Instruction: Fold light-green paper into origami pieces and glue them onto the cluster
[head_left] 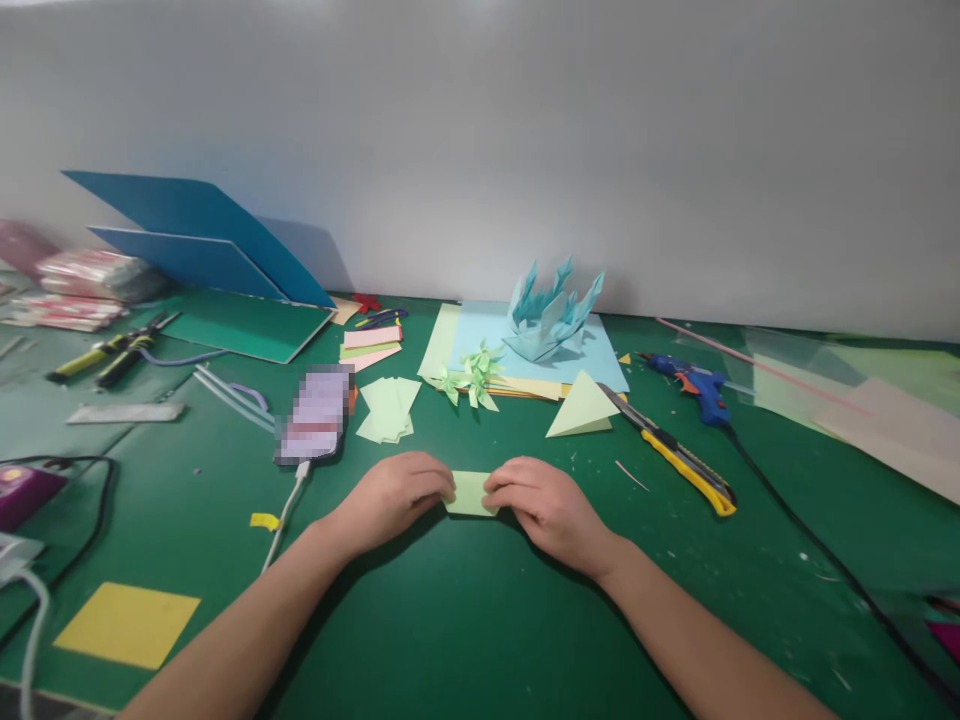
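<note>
Between my two hands is a small light-green piece of paper, lying at the middle of the green table. My left hand grips its left end with fingers and thumb closed. At the right end, my right hand pinches the paper in the same way. Beyond the hands stand folded light-green paper flowers, and a pile of light-green paper slips lies past my left hand. A folded green paper triangle rests beyond my right hand.
A yellow utility knife and a blue glue gun with a black cord lie right. A blue folded paper piece stands on sheets at the back. Left are a phone on a cable, pliers and a yellow paper square.
</note>
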